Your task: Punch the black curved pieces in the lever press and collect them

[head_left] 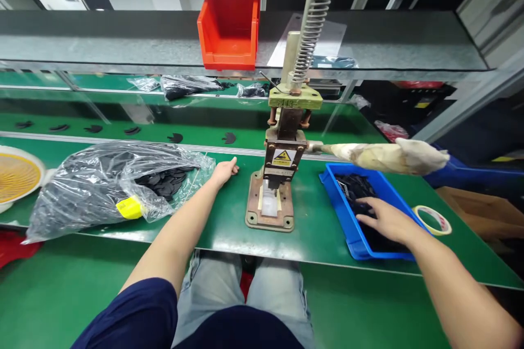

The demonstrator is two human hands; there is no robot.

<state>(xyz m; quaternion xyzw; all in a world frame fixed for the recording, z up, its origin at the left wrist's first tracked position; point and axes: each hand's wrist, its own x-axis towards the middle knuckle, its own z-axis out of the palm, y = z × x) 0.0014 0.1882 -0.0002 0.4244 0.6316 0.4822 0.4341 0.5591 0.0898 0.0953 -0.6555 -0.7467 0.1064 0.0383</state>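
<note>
My left hand (225, 172) is closed over the green bench, beside the open mouth of a clear plastic bag (98, 174) full of flat black parts (166, 181). Whatever its curled fingers might hold is hidden. My right hand (382, 219) reaches into a blue bin (356, 248), thumb and forefinger apart, touching the small black parts (354, 188) there. Between my hands stands a hand press (282, 158) with a warning label, a pale block (269, 202) on its base and a cloth-wrapped lever (380, 157) sticking out to the right above the bin.
Several black pieces (175, 138) lie in a row on the belt behind the bench. An orange bin (230, 27) sits on the shelf above. A tape roll (432, 220) lies right of the blue bin, and a round yellow fan (18, 174) stands at far left.
</note>
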